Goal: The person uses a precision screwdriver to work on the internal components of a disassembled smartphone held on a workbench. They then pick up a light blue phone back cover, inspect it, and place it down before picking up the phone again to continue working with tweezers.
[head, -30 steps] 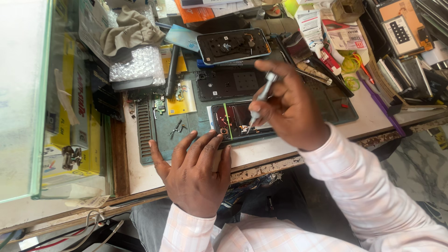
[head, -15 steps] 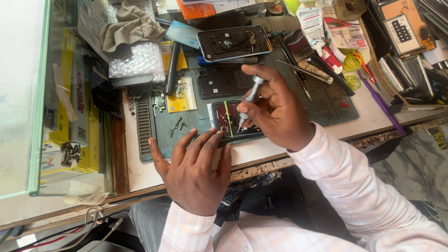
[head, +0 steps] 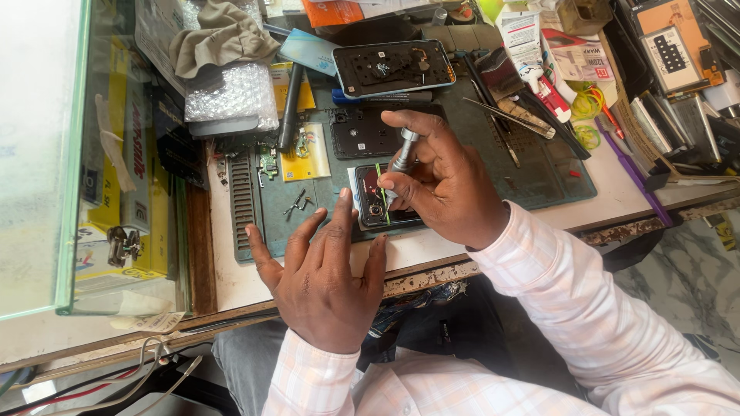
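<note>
On the green work mat [head: 539, 173], an opened phone [head: 378, 202] lies face down with its back cover off, so disassembly looks under way. The left hand [head: 324, 281], fingers spread flat, steadies its near edge. The right hand [head: 447, 185] pinches a small silver screwdriver [head: 402, 158] upright over the phone, its screws apparently unfinished.

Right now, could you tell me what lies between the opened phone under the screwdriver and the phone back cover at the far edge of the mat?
In the head view, a black phone frame lies between the opened phone and the back cover.
</note>
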